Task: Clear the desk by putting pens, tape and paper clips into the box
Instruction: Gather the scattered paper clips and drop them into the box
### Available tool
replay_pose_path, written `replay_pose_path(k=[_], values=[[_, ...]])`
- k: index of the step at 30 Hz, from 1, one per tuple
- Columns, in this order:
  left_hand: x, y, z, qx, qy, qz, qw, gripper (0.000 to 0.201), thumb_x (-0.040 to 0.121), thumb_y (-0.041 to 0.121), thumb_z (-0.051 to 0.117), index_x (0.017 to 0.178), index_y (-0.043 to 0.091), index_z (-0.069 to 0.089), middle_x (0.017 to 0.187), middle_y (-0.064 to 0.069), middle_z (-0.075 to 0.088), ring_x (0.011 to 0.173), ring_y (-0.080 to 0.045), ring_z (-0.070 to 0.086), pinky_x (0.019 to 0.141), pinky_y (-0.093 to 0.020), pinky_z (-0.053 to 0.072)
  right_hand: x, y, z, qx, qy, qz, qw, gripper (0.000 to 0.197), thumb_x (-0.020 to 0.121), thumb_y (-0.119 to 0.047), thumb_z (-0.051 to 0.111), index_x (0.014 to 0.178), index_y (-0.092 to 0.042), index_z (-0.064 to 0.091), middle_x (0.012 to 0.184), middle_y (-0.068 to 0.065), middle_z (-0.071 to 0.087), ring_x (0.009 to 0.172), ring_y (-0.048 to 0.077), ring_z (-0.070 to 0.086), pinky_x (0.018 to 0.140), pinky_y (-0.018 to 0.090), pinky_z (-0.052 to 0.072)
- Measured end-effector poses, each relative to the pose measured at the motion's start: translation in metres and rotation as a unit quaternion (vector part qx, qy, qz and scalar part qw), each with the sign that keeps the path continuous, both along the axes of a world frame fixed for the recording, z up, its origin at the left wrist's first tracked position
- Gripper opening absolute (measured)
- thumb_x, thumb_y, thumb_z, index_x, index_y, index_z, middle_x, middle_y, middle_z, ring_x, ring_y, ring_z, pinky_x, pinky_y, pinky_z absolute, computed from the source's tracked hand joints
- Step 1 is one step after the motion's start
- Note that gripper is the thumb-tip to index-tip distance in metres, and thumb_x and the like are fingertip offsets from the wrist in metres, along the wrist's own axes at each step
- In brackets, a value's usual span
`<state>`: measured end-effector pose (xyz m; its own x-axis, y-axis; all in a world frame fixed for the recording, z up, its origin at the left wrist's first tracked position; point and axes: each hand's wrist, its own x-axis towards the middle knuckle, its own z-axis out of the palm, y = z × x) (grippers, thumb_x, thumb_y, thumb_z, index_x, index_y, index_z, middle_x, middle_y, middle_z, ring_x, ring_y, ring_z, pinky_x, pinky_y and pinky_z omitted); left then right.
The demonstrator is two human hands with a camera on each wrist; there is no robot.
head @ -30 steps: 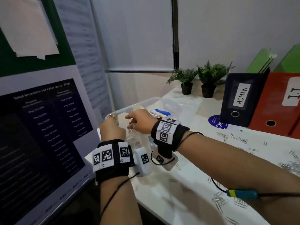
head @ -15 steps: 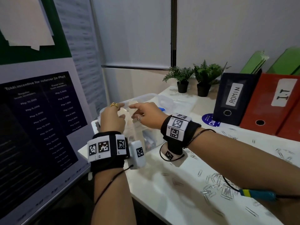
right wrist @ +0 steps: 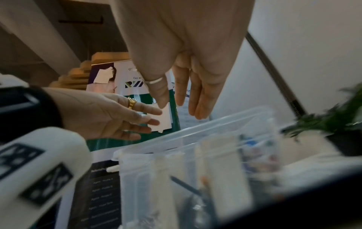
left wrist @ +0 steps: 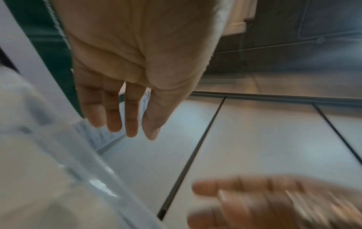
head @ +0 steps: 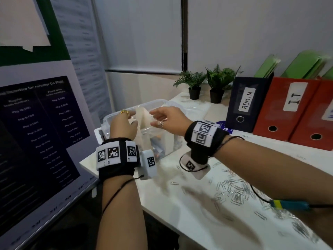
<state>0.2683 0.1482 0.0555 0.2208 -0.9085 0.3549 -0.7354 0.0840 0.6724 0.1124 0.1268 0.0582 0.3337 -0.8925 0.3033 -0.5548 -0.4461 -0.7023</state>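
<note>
While the white, smooth desk [head: 207, 222] carries scattered wire paper clips [head: 234, 193], the clear plastic box [head: 162, 105], rectangular with rounded corners, sits at its far-left corner, long axis running away from the person. Above it the left hand [head: 123, 127] and right hand [head: 169, 120] hover with fingers loosely spread, empty.

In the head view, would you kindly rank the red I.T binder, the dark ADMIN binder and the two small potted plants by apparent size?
1. Red I.T binder
2. Dark ADMIN binder
3. The two potted plants, left and right, look about alike, so unranked.
</note>
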Motion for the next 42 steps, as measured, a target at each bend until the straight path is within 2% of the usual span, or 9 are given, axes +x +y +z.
replay_pose_path(k=[6, 12, 19, 22, 25, 28, 31, 37, 42], values=[[-0.080, 0.012, 0.012, -0.026, -0.098, -0.157, 0.982, 0.038, 0.087, 0.015, 0.062, 0.125, 0.019, 0.056, 0.131, -0.003, 0.055, 0.118, -0.019, 0.053, 0.099, -0.024, 0.037, -0.133, 0.064, -0.043, 0.064, 0.242, -0.085, 0.964, 0.027, 0.089, -0.018, 0.061, 0.116, -0.014, 0.065, 0.114, 0.005, 0.067, 0.098, 0.017, 0.064, 0.087, 0.023, 0.048], [-0.157, 0.043, -0.050, 0.171, -0.312, -0.374, 0.856, 0.050, 0.088, 0.039, 0.060, 0.135, 0.026, 0.046, 0.139, -0.003, 0.043, 0.128, -0.019, 0.043, 0.107, -0.031, 0.033, -0.218, 0.134, -0.084, 0.174, 0.341, -0.192, 0.904, 0.030, 0.093, -0.017, 0.054, 0.122, -0.019, 0.061, 0.128, -0.001, 0.059, 0.115, 0.015, 0.055, 0.079, 0.016, 0.034], [-0.183, 0.051, -0.102, 0.255, -0.386, -0.385, 0.799, 0.080, 0.069, 0.031, 0.081, 0.137, 0.016, 0.041, 0.130, -0.003, 0.047, 0.114, -0.021, 0.054, 0.094, -0.031, 0.050, -0.253, 0.183, -0.104, 0.256, 0.351, -0.273, 0.858, 0.043, 0.094, -0.010, 0.045, 0.137, -0.014, 0.043, 0.140, 0.005, 0.046, 0.131, 0.019, 0.039, 0.101, 0.022, 0.033], [-0.192, 0.050, -0.111, 0.233, -0.464, -0.366, 0.772, 0.079, 0.074, 0.038, 0.076, 0.139, 0.019, 0.035, 0.128, -0.008, 0.036, 0.113, -0.025, 0.051, 0.096, -0.034, 0.048, -0.255, 0.189, -0.108, 0.276, 0.354, -0.291, 0.845, 0.041, 0.091, -0.003, 0.043, 0.132, -0.008, 0.045, 0.136, 0.009, 0.050, 0.126, 0.022, 0.044, 0.097, 0.025, 0.038], [-0.200, 0.044, -0.120, 0.236, -0.478, -0.358, 0.766, 0.075, 0.077, 0.029, 0.074, 0.140, 0.029, 0.033, 0.130, -0.008, 0.035, 0.107, -0.024, 0.055, 0.094, -0.034, 0.050, -0.244, 0.185, -0.110, 0.300, 0.369, -0.289, 0.831, 0.017, 0.087, -0.017, 0.063, 0.099, -0.008, 0.055, 0.122, 0.014, 0.055, 0.103, 0.022, 0.051, 0.076, 0.025, 0.043], [-0.209, 0.036, -0.124, 0.245, -0.452, -0.375, 0.772, 0.063, 0.081, 0.017, 0.071, 0.134, 0.024, 0.039, 0.140, -0.004, 0.036, 0.108, -0.023, 0.054, 0.094, -0.025, 0.046, -0.230, 0.173, -0.114, 0.252, 0.369, -0.281, 0.849, 0.027, 0.088, -0.010, 0.060, 0.114, -0.006, 0.055, 0.122, 0.014, 0.055, 0.110, 0.024, 0.052, 0.083, 0.026, 0.044], [-0.222, 0.038, -0.121, 0.233, -0.436, -0.408, 0.768, 0.048, 0.092, 0.010, 0.054, 0.136, 0.003, 0.037, 0.141, -0.018, 0.037, 0.124, -0.030, 0.046, 0.071, -0.004, 0.046, -0.222, 0.166, -0.115, 0.206, 0.366, -0.246, 0.874, 0.036, 0.088, 0.006, 0.046, 0.122, -0.005, 0.056, 0.118, 0.014, 0.056, 0.107, 0.027, 0.055, 0.087, 0.031, 0.045], [-0.231, 0.047, -0.124, 0.152, -0.369, -0.428, 0.811, 0.041, 0.082, 0.009, 0.069, 0.121, 0.008, 0.055, 0.134, -0.005, 0.038, 0.113, -0.021, 0.050, 0.089, -0.032, 0.053, -0.215, 0.162, -0.114, 0.187, 0.358, -0.192, 0.894, 0.041, 0.088, 0.009, 0.041, 0.118, -0.008, 0.063, 0.097, 0.008, 0.052, 0.090, 0.024, 0.055, 0.073, 0.025, 0.038], [-0.234, 0.046, -0.124, 0.135, -0.410, -0.466, 0.772, 0.047, 0.086, 0.015, 0.065, 0.131, 0.012, 0.051, 0.153, 0.001, 0.017, 0.131, -0.026, 0.030, 0.105, -0.039, 0.040, -0.217, 0.165, -0.117, 0.180, 0.290, -0.217, 0.915, 0.047, 0.086, -0.018, 0.065, 0.130, -0.013, 0.048, 0.118, 0.005, 0.047, 0.101, 0.015, 0.055, 0.080, 0.019, 0.045]])
